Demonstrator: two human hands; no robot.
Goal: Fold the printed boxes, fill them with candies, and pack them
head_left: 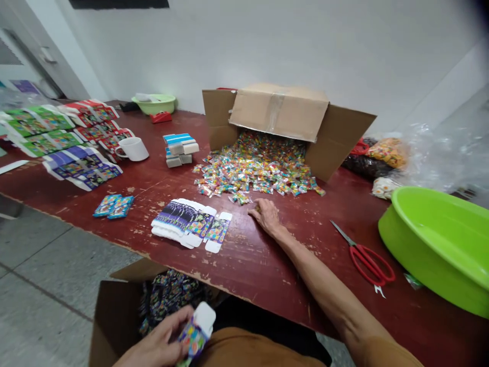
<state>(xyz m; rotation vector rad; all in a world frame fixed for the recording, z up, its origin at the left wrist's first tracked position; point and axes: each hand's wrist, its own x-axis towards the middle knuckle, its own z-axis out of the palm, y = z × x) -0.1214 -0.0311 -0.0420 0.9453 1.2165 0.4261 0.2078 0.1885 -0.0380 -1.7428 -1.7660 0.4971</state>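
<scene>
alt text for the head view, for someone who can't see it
A person's left hand holds a small printed carton with a white flap, while the right hand is on a red table near wrapped sweets heaped at the mouth of a cardboard box. Flat purple cartons lie left of that hand; red-handled scissors and a green basin are to its right.

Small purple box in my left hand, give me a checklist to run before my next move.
1. Small purple box held in left hand: ok.
2. Its white flap tucked in: not ok, it sticks out.
3. Right hand beside the loose wrapped candies: ok.
4. Right hand holding something: cannot tell, its underside is hidden.
5. Scissors clear of both hands: ok, they lie apart.
</scene>
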